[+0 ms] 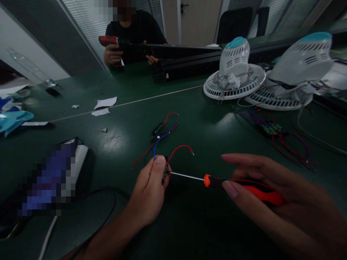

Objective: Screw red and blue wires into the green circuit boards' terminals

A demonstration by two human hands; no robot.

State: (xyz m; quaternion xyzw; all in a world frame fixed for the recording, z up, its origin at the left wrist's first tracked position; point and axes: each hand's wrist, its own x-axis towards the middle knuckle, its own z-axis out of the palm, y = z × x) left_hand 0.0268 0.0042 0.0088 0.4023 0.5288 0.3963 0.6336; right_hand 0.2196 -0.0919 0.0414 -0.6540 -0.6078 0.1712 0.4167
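Between the thumb and fingers of my left hand (151, 187) is a small green circuit board (164, 174), mostly covered by the hand. A blue wire and a red wire (181, 147) rise from it. My right hand (271, 187) holds a screwdriver (217, 181) with an orange and black handle, its index finger stretched out above. The screwdriver's thin metal shaft points left and its tip meets the board's edge. Just beyond my left hand lie small dark parts (157, 129) with red and blue wires on the green table.
Two white fan heads (234, 61) stand at the back right, near wired circuit boards (272, 128). A phone-like device (48, 177) leans at left beside a cable. Paper scraps (105, 103) lie farther back. Across the table, a person (135, 32) holds a red power drill (108, 40) beside long black parts.
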